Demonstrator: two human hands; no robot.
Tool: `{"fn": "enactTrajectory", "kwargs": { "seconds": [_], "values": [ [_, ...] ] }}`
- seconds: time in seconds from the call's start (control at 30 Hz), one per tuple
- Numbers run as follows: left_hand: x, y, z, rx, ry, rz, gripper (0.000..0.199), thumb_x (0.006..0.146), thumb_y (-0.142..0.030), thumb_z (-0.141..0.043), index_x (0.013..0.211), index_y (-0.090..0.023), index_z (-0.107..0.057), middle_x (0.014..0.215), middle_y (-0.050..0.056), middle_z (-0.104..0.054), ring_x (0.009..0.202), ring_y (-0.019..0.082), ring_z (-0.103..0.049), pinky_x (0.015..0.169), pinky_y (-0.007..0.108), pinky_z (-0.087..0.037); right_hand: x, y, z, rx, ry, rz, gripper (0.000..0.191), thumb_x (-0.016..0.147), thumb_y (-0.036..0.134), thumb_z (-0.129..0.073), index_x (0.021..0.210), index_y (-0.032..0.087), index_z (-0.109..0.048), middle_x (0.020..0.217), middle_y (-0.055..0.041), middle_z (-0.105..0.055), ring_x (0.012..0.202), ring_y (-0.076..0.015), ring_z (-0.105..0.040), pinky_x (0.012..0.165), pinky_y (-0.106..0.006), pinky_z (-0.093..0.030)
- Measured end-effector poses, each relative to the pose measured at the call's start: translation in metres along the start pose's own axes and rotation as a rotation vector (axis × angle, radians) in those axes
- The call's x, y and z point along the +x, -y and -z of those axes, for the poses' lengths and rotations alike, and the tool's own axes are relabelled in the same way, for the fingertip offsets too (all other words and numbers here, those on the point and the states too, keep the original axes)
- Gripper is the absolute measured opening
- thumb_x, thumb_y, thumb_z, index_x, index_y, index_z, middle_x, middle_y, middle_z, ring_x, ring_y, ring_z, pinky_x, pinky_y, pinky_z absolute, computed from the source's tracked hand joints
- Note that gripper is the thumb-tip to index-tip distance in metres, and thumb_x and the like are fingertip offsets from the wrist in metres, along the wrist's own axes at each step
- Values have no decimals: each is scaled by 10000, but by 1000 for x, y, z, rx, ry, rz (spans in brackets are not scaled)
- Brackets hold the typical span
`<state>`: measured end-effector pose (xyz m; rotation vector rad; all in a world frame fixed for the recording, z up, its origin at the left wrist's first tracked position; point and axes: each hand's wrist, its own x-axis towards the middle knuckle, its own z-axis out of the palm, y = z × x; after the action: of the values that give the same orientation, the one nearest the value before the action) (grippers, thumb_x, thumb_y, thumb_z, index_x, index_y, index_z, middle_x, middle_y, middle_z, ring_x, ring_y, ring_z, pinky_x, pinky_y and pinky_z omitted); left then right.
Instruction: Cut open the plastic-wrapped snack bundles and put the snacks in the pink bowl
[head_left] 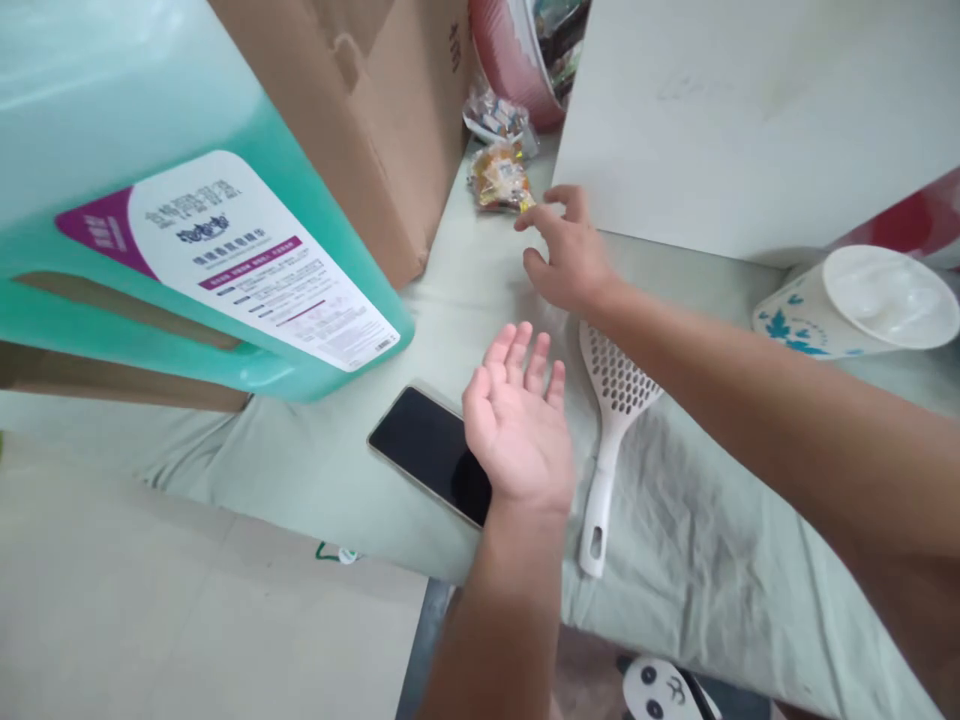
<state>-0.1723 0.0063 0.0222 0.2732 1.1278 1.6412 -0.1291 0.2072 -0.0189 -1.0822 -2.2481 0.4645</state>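
My left hand (521,425) lies palm up with its fingers apart and nothing in it, over the right end of a black phone (431,450). My right hand (566,250) is stretched out with fingers spread, its fingertips close to a clear wrapped packet with yellow-brown contents (500,178). Whether they touch it is hard to tell. Behind that packet sits another clear packet (499,118). A white slotted spoon (611,420) lies on the green cloth, its head partly hidden under my right forearm.
A big jug of green liquid (330,215) stands at the left before a cardboard box (390,110). A pink container (514,55) is at the back, beside a white box (735,120). A patterned paper cup (802,315) stands right. The cloth-covered table (337,500) ends toward the front.
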Motion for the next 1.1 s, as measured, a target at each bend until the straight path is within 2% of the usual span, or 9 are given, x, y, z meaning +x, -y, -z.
{"fn": "enactTrajectory", "kwargs": {
  "seconds": [0.1, 0.17, 0.23, 0.4, 0.57, 0.73, 0.83, 0.97, 1.1],
  "values": [
    [5, -1, -3, -62, 3, 101, 613, 974, -488, -101, 1456, -261, -405, 1656, 116, -426, 1501, 249, -493, 1070, 385, -555, 37, -15, -23, -81, 10, -35, 406, 811, 194, -705, 1208, 256, -647, 1622, -141, -369, 1383, -387, -533, 1166, -607, -423],
    [7, -1, -4, -129, 7, 141, 602, 978, -472, -101, 1462, -244, -378, 1663, 128, -412, 1504, 240, -490, 1097, 387, -541, 51, -23, -31, -116, 33, -8, 433, 781, 134, -699, 1204, 223, -661, 1645, -134, -363, 1484, -372, -441, 1236, -574, -362],
    [8, -1, -5, -160, 20, 172, 602, 979, -467, -92, 1464, -234, -362, 1663, 133, -409, 1503, 234, -493, 1112, 387, -534, 56, -29, -34, -119, 64, 26, 467, 777, 86, -663, 1230, 199, -658, 1614, -125, -437, 1498, -326, -434, 1271, -512, -332],
    [4, 0, -7, -106, 60, 193, 633, 973, -465, -26, 1465, -245, -358, 1648, 122, -427, 1501, 244, -494, 1080, 393, -559, 41, -23, -26, -101, 140, -14, 512, 840, 71, -628, 1348, 132, -612, 1550, -132, -557, 1422, -271, -504, 1271, -464, -320],
    [-7, 1, -10, -104, 58, 146, 628, 981, -461, -38, 1466, -252, -376, 1621, 112, -452, 1488, 251, -506, 1068, 401, -566, 7, 5, 3, -95, 161, -40, 439, 847, 46, -593, 1268, 146, -668, 1474, -111, -628, 1362, -274, -572, 1234, -465, -403],
    [-11, 4, -12, -182, -23, 288, 558, 975, -471, -213, 1406, -200, -442, 1525, 160, -518, 1484, 236, -500, 1065, 335, -559, -41, 27, 44, -42, 124, -11, 411, 834, 70, -598, 1167, 280, -715, 1392, -42, -680, 1315, -292, -629, 1101, -462, -541],
    [-11, 10, -12, -237, 9, 347, 542, 948, -565, -358, 1290, -175, -516, 1369, 200, -598, 1402, 278, -563, 1019, 343, -585, -87, 42, 72, 24, 64, 10, 392, 863, 114, -564, 1172, 301, -718, 1355, -52, -695, 1298, -298, -644, 1055, -475, -565],
    [-15, 22, -17, -186, 106, 256, 554, 946, -637, -341, 1177, -190, -574, 1239, 167, -667, 1320, 271, -617, 967, 342, -604, -165, 63, 113, 72, -54, 100, 356, 890, 174, -560, 1179, 302, -724, 1308, -78, -717, 1238, -317, -678, 1061, -543, -549],
    [-30, 36, -32, 25, 327, 110, 485, 901, -637, -491, 1110, -224, -638, 1181, 105, -731, 1241, 282, -672, 887, 360, -632, -253, 64, 148, 89, -125, 216, 361, 852, 143, -596, 1104, 374, -710, 1224, -50, -743, 1161, -328, -698, 990, -588, -574]
  ]
}}
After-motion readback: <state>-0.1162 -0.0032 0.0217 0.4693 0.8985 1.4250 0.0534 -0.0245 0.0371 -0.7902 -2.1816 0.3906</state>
